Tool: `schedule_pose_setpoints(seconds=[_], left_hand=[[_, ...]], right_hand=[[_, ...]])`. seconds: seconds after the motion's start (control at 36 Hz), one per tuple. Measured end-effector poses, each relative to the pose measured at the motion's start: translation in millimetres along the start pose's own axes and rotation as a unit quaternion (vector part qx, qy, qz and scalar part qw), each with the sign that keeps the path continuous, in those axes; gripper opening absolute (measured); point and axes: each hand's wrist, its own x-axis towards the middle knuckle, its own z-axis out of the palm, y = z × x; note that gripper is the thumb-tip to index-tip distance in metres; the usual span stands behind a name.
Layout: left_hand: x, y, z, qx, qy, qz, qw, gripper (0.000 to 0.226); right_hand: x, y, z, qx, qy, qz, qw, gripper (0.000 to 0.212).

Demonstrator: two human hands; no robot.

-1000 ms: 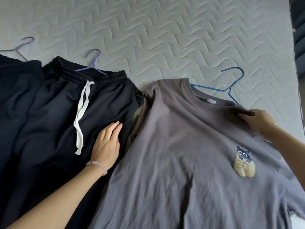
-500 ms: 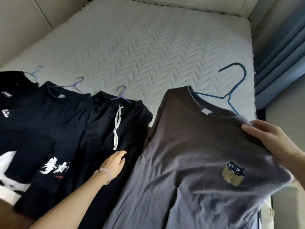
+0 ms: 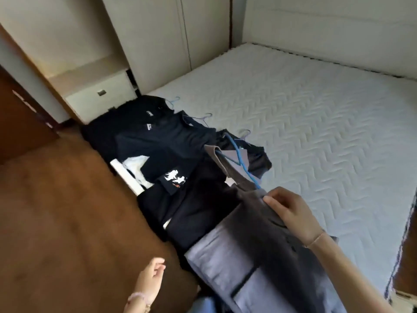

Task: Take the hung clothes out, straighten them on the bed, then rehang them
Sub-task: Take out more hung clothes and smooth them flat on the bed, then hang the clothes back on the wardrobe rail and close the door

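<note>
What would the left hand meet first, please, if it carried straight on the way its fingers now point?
Probably the dark clothes hanging over the bed edge. The left hand, empty and loosely curled, points up and right toward them over wooden floor; depth is unclear.

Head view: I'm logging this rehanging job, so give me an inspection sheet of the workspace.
Surface: white quilted mattress, mostly bare.
Job's things: grey T-shirt on a blue wire hanger, lifted off the bed; dark garments lie in a row along the mattress edge, hanger hooks showing above them.
Clutter: nothing seen.
Grippers: right hand pinches the grey T-shirt at its shoulder; left hand is loosely curled, holding nothing, over the brown wooden floor.
Cables: nothing seen.
Surroundings: cream wardrobe doors, white bedside drawer unit.
</note>
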Motion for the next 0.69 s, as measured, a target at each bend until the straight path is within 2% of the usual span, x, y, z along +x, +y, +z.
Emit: schedule_pose_setpoints(seconds=[0.08,0.22,0.31,0.36,0.44,0.56,0.64,0.69], left_hand=[[-39.1,-56.7,-3.7,-0.042,0.009,-0.078,0.996,0.042],[-93.7,-116.3,-6.0,-0.124,0.016,-0.164,0.979,0.038],[-111.0,-142.9,-4.5,-0.192,0.032,-0.221,0.956,0.023],[-118.2,-159.8,-3.6,-0.208,0.036,-0.241,0.947,0.02],[-118.9,-178.7,-6.9,-0.212,0.047,-0.275,0.937,0.022],[-107.9,-203.5,-16.2,-0.28,0.043,-0.356,0.891,0.018],[-88.8,-210.7,-40.7,-0.276,0.037,-0.362,0.89,0.017],[-68.9,-213.8,-66.3,-0.249,0.042,-0.352,0.901,0.023]], right_hand=[[6.3,-28.6,31.7,0.008,-0.029,-0.033,0.999,0.018],[32.6,-69.7,82.5,0.02,-0.079,-0.079,0.994,0.017],[51.4,-94.7,117.6,0.027,-0.106,-0.104,0.989,0.015],[62.7,-113.8,144.6,0.03,-0.124,-0.118,0.985,0.015],[81.9,-139.1,189.1,0.039,-0.145,-0.136,0.979,0.014],[112.0,-165.9,254.2,0.034,-0.162,-0.144,0.976,0.015],[134.3,-183.4,298.0,0.023,-0.174,-0.143,0.974,0.015],[150.0,-194.5,323.1,0.016,-0.18,-0.132,0.975,0.014]])
